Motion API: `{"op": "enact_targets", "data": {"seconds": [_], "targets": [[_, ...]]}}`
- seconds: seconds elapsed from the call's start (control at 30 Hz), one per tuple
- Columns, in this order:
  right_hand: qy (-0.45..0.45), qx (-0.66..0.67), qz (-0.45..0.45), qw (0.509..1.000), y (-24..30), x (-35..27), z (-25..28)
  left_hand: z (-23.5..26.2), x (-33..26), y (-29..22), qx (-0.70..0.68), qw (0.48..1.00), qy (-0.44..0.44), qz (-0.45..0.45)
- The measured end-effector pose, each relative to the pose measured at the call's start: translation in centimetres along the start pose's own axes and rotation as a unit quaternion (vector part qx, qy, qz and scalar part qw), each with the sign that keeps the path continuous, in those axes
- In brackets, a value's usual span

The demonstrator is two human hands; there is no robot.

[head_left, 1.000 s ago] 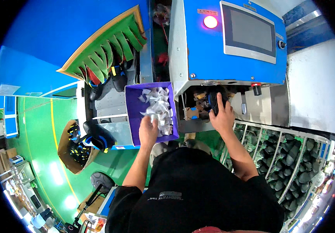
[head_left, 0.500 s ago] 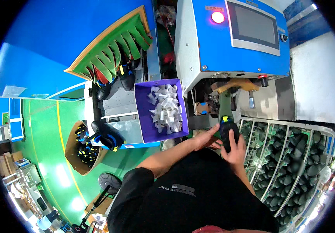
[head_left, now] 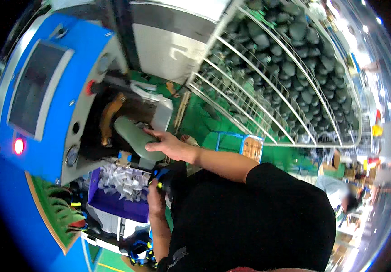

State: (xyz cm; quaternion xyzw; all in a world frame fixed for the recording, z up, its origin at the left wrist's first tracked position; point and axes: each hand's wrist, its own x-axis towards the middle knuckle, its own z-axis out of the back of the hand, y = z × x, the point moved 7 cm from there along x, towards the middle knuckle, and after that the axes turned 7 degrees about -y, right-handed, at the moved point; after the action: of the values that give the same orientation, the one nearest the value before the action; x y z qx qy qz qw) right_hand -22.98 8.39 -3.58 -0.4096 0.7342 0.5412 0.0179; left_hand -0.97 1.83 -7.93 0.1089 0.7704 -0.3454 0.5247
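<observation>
A green foot-shaped shoe last (head_left: 131,135) juts out of the blue-and-white machine (head_left: 78,68). My right hand (head_left: 173,147) reaches to it from the right, thumb and fingers gripping its side. Below, close to my body, my left hand (head_left: 155,199) holds a black shoe upper (head_left: 163,174) with blue and yellow trim. This upper is off the last; part of it blends into my black shirt. Left of that hand, a purple box (head_left: 116,209) holds many crumpled white pieces.
A white wire rack (head_left: 238,113) full of dark, rounded pieces stands at the upper right. Below it is a small blue-framed stool (head_left: 253,148). Green flaps (head_left: 56,206) hang at the lower left, and more shoe uppers (head_left: 139,249) lie near the bottom. Another person (head_left: 336,192) is far right.
My view has swung round, so the machine is now at the left. The shoe upper has come off the last into my left hand, while my right hand has shifted onto the bare last.
</observation>
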Motion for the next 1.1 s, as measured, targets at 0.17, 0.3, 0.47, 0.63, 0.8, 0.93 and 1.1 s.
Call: {"op": "enact_targets", "data": {"seconds": [0.17, 0.3, 0.47, 0.63, 0.8, 0.93, 1.1], "targets": [[0.075, -0.155, -0.095, 0.981, 0.6, -6.4, 11.8, 3.3, 0.8, 0.6, 0.092, 0.991, -0.069, -0.07], [-0.09, -0.077, -0.306, 0.945, -10.8, -6.6, 25.2, -2.1, -1.9, -0.3, 0.38, 0.912, -0.126, -0.09], [-0.288, 0.003, -0.422, 0.86, -19.6, -5.9, 40.9, -11.8, -2.2, 0.3, 0.399, 0.907, -0.073, -0.114], [-0.436, 0.156, -0.375, 0.803, -23.0, -2.3, 57.0, -10.8, 0.0, 2.3, 0.49, 0.854, -0.167, 0.044], [-0.7, 0.022, -0.135, 0.701, -19.7, -2.5, 68.0, -13.3, -0.3, 2.2, 0.479, 0.851, -0.199, 0.077], [-0.56, 0.074, -0.024, 0.825, -18.5, -0.2, 64.3, -16.3, -0.1, 1.7, 0.448, 0.886, -0.117, 0.03], [-0.294, -0.132, -0.085, 0.943, -18.0, 0.2, 52.3, -13.7, -1.1, 0.7, 0.317, 0.943, -0.005, -0.098]]}}
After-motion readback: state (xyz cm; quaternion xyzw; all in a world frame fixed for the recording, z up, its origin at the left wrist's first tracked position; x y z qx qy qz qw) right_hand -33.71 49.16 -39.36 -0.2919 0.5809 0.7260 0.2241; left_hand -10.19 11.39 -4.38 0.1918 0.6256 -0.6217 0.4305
